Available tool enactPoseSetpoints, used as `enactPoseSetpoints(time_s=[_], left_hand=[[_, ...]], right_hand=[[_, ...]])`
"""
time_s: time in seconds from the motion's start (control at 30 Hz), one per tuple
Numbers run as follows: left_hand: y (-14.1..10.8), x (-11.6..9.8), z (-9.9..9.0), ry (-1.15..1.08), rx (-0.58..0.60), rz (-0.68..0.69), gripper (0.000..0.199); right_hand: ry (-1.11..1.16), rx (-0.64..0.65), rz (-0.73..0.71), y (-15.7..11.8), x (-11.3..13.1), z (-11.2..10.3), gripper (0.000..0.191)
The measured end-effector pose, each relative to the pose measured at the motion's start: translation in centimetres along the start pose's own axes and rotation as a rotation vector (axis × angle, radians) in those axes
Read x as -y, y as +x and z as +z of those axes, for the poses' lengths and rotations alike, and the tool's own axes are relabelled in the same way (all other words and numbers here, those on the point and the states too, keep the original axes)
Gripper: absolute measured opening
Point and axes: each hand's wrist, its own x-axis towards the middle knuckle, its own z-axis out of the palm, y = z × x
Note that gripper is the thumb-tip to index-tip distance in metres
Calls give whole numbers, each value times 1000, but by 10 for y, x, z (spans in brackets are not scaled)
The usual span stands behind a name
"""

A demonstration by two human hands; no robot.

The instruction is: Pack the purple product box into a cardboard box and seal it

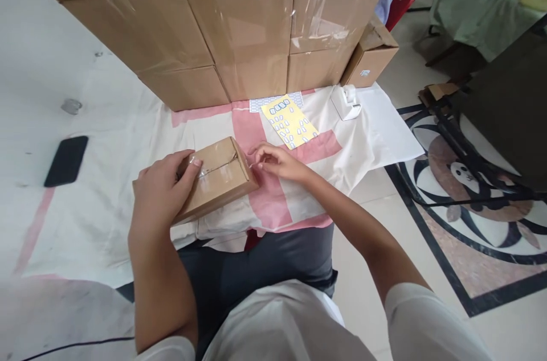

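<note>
A small brown cardboard box (213, 184) lies at the table's front edge, tilted a little, with clear tape shining along its top seam. My left hand (164, 184) grips its left end, thumb on top and fingers over the far side. Close to the box's right end, my right hand (273, 161) is pinched; whatever is between the fingertips is too small to make out. Beyond the right hand lies a yellow sticker sheet (288, 122) with blue-edged labels. It partly covers a white label sheet (256, 105).
A stack of taped cardboard boxes (252, 25) walls off the back. At its right stand another box (371, 59) and a white tape dispenser (348, 102). A black phone (67, 160) lies at left on the cloth (98, 218). A dark folding chair (504, 105) stands at right.
</note>
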Motion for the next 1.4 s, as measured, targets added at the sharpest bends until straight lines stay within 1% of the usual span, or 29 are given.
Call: enactPoseSetpoints(time_s=[0.07,0.13,0.3,0.4,0.5,0.6,0.7,0.83,0.9,0.93,0.97,1.03,1.07,1.1,1.13,1.23,1.27,1.33,1.4], left_hand=[[0,-1,0,-4,3,-4,50],[0,-1,-1,-9,16,-4,50],[1,-1,-2,-7,29,3,50],[3,0,-3,-6,35,17,52],[3,1,-3,-8,38,19,52],[3,0,-3,-8,47,18,52],[4,-1,-2,-7,48,23,51],[5,-1,-2,1,55,11,49],[6,0,-2,1,57,12,49],[6,0,-2,-3,55,15,49],[6,0,-2,-7,55,19,49],[5,-1,-2,-12,57,22,49],[5,-1,-3,-11,57,22,49],[4,-2,-3,-10,58,21,49],[4,-2,-4,-10,57,20,49],[4,-2,-4,-14,55,22,50],[5,-1,-3,-16,55,26,50],[6,2,-1,-21,60,37,51],[8,6,1,-37,90,77,50]], right_hand=[[71,25,-11,7,-5,4,25],[87,25,-18,13,-6,5,28],[52,-5,4,22,-8,10,22],[54,1,-2,23,-9,12,20],[124,5,10,20,-10,8,19],[175,41,43,17,-11,5,19],[145,82,58,18,-13,7,19],[84,79,50,21,-17,14,15],[33,52,57,20,-20,15,15],[-8,2,73,19,-21,15,16],[-51,-72,95,17,-23,14,23],[-111,-220,137,12,-23,11,48],[-113,-246,145,9,-23,9,59],[-92,-224,140,7,-22,7,68],[-54,-161,124,4,-20,5,75],[90,86,53,0,-12,6,100],[126,142,33,0,-9,9,108],[122,183,12,-1,-2,20,122],[6,125,13,-4,6,34,135]])
